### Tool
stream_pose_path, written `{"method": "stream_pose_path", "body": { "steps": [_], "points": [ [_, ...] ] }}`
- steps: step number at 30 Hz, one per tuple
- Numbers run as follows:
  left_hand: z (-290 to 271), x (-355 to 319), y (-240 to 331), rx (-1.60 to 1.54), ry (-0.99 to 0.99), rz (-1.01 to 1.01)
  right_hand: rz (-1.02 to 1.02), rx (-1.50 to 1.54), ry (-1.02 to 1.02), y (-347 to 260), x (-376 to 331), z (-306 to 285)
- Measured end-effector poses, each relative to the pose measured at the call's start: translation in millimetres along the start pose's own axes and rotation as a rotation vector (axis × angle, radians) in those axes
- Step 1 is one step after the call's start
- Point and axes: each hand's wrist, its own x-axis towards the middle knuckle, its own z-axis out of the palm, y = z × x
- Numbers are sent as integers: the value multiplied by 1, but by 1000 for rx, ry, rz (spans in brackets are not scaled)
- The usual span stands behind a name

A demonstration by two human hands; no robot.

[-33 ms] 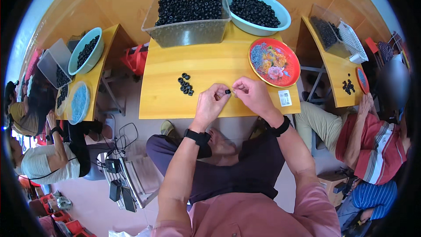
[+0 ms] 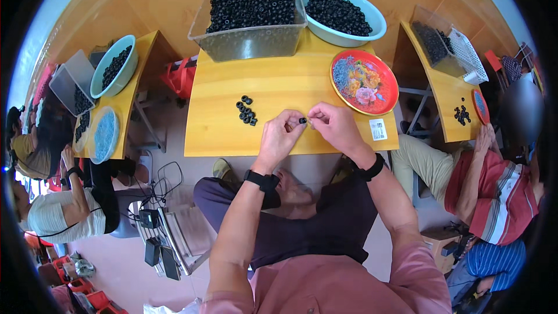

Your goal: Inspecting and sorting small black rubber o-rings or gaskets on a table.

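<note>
Over the near edge of the yellow table (image 2: 261,75), my left hand (image 2: 282,134) pinches a small black ring-shaped part (image 2: 302,121) between thumb and fingertips. Close beside it, my right hand (image 2: 331,125) has its thumb and forefinger pressed together near the part. Whatever those right fingertips hold is too small to make out. A loose group of the same black parts (image 2: 246,110) lies to the left of my hands. Beyond my right hand rests a red flowered tray (image 2: 390,90), with small bluish-grey pieces (image 2: 344,75) heaped on its left side.
At the table's back stand a clear bin (image 2: 250,46) and a light-blue basin (image 2: 343,39), both filled with black parts. A white label (image 2: 378,129) lies near the right edge. People work at side tables left and right. Cables (image 2: 165,183) hang by a metal stool (image 2: 180,238).
</note>
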Motion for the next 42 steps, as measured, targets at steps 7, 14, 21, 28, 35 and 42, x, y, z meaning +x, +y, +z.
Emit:
{"method": "stream_pose_path", "body": {
  "steps": [7,14,21,28,35,42],
  "points": [
    [0,1,1,28,-9,19,-180,-201,50,4,2,9],
    [1,2,-1,-12,-26,26,135,213,-85,18,11,3],
    [-3,1,1,-31,-31,1,297,442,-196,11,16,-9],
    [-4,1,1,-71,11,-10,171,235,-124,-7,35,-8],
    [-2,-3,0,234,-185,189,-197,-430,-363,-57,81,27],
    [1,-1,-5,354,-249,323,-396,-539,-589,-56,103,75]
  ]
}}
